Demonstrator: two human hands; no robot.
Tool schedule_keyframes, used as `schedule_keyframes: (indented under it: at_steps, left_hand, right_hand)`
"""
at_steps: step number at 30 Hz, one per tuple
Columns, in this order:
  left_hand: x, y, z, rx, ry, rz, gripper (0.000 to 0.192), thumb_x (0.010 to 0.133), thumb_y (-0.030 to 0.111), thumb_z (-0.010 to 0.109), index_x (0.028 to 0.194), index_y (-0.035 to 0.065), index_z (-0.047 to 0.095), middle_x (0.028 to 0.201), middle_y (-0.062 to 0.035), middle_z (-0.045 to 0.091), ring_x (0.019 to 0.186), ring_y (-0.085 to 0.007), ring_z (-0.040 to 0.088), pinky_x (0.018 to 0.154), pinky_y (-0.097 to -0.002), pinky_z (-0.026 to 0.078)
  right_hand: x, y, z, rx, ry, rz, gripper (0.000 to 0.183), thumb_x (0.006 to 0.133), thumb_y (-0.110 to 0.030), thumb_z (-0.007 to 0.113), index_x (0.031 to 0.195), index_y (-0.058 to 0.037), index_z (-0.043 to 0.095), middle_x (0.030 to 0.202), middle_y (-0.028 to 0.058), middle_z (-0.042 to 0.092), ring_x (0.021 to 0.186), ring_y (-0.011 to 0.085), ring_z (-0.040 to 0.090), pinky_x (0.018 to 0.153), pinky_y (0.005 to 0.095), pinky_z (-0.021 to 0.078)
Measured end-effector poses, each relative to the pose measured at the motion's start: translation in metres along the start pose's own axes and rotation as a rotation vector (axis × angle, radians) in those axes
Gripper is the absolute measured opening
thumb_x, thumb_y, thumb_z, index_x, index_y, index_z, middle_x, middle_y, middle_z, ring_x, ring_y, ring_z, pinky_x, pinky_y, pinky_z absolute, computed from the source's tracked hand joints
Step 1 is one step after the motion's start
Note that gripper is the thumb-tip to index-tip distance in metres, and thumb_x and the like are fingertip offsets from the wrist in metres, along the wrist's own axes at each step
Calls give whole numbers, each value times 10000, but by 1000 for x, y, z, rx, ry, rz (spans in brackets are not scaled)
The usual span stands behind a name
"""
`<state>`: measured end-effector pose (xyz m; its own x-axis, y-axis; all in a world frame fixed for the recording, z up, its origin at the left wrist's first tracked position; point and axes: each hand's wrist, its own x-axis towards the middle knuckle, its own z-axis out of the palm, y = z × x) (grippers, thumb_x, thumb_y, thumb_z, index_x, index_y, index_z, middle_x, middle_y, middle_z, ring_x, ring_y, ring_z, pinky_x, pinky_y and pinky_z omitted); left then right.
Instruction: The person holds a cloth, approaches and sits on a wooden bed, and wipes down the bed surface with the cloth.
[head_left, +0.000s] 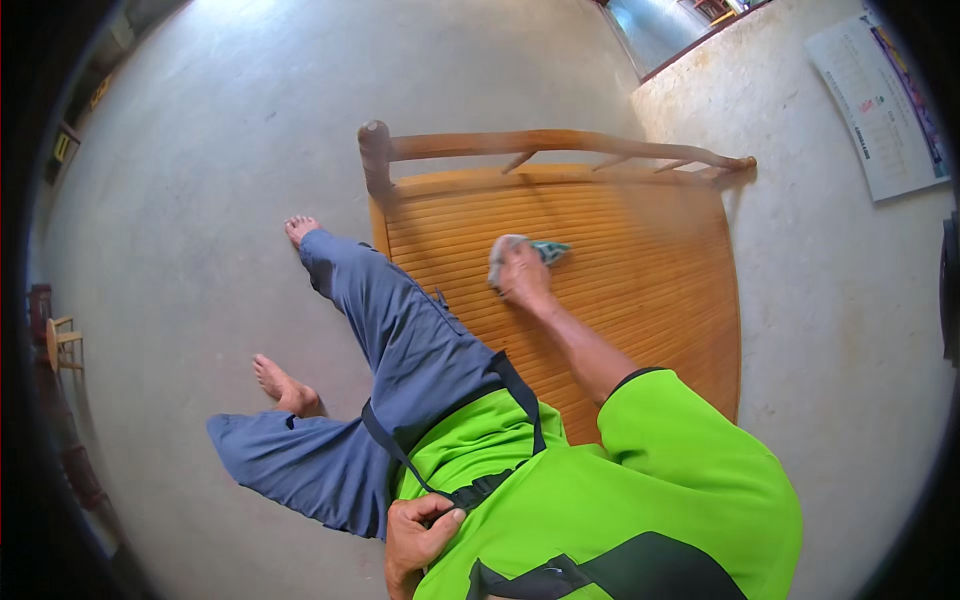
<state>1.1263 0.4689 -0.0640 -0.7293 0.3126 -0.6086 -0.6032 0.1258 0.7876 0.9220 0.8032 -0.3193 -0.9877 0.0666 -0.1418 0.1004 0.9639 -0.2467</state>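
My right hand (523, 271) presses a bunched cloth (551, 252), grey-white with a green part, onto the slatted seat (637, 277) of a wooden bench. The forearm reaches out over the slats from a bright green sleeve. Down at my waist, my left hand (421, 536) is curled against the green shirt (645, 487). Its thumb and forefinger touch the black strap beside a plastic buckle (480, 491); whether they grip it is unclear. I sit on the bench's near part, with my legs in blue-grey trousers (420, 352) spread to the left.
A round wooden rail (540, 141) on short spindles runs along the bench's far side, ending in a thick post (375, 157). Concrete floor (195, 210) spreads left. A small wooden stool (66, 343) stands at far left. A printed sheet (874, 105) hangs on the right wall.
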Motion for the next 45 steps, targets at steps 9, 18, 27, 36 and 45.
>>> schedule_keyframes:
  at_steps: [9,18,27,36,45]
  left_hand:
    - [-1,-4,0,3,-13,-39,150,769,91,735,740,-32,653,607,16,587,571,-43,494,516,-229,366]
    - [0,-12,1,3,2,29,157,775,105,753,753,-25,667,565,-1,594,521,-42,507,494,-233,392]
    - [-4,-4,2,-27,23,-28,136,775,88,716,736,-31,663,569,27,557,538,-33,465,487,-232,331]
    - [-2,-6,0,-37,6,-71,149,791,102,742,772,-31,677,588,-3,614,547,-38,522,506,-228,403]
    - [3,-5,1,-38,-4,-12,140,783,95,730,731,-18,667,562,43,545,524,-18,449,468,-218,309]
  right_hand:
    - [-21,-34,-11,24,32,-232,448,844,-154,576,1291,-162,570,1020,163,545,923,353,572,744,514,503]
    - [17,-40,10,13,91,-171,505,849,-163,565,1349,-183,504,1047,162,536,939,372,566,751,521,502]
    - [27,-44,4,44,62,-198,482,834,-164,577,1314,-188,542,1017,156,536,914,366,576,730,514,508]
    - [0,-37,-4,28,-36,-183,510,843,-174,553,1352,-177,513,1056,194,544,946,396,581,774,507,520]
    - [49,59,-29,-107,-76,226,535,860,-209,537,1383,-131,458,1175,277,488,1069,453,546,828,546,511]
